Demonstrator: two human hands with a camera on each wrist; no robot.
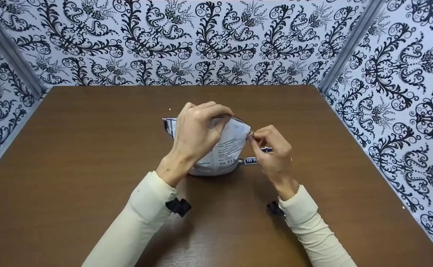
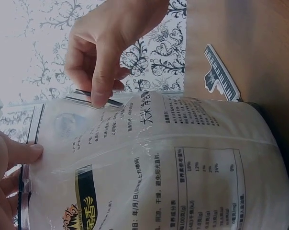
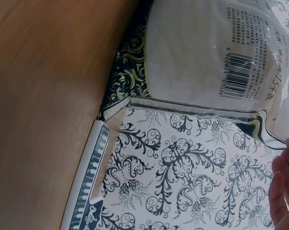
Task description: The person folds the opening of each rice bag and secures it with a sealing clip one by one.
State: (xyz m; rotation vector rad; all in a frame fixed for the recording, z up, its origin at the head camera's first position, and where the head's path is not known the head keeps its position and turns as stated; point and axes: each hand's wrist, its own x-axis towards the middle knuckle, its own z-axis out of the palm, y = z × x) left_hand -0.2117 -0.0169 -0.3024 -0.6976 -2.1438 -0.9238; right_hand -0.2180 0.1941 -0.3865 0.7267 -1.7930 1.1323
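Plastic bag (image 1: pixel 223 148) upright mid-bench (image 1: pixel 90 155), both hands at its mouth.
Left hand (image 1: pixel 197 129) grips the top; right hand (image 1: pixel 272 152) fingers pinch its corner. Soft, slippery, probably heavy; a clip (image 1: pixel 251 160) lies beside it.

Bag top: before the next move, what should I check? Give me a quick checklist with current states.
1. Bag standing upright on the table: ok.
2. Left hand holding the bag's top edge: ok, fingers curl over it.
3. Right hand pinching the top corner: ok.
4. Top seam closed along its whole length: cannot tell, the hands hide it.
5. Clip within reach: ok, it lies on the table beside the bag, under the right hand.
6. Spilled contents on the table: ok, none visible.
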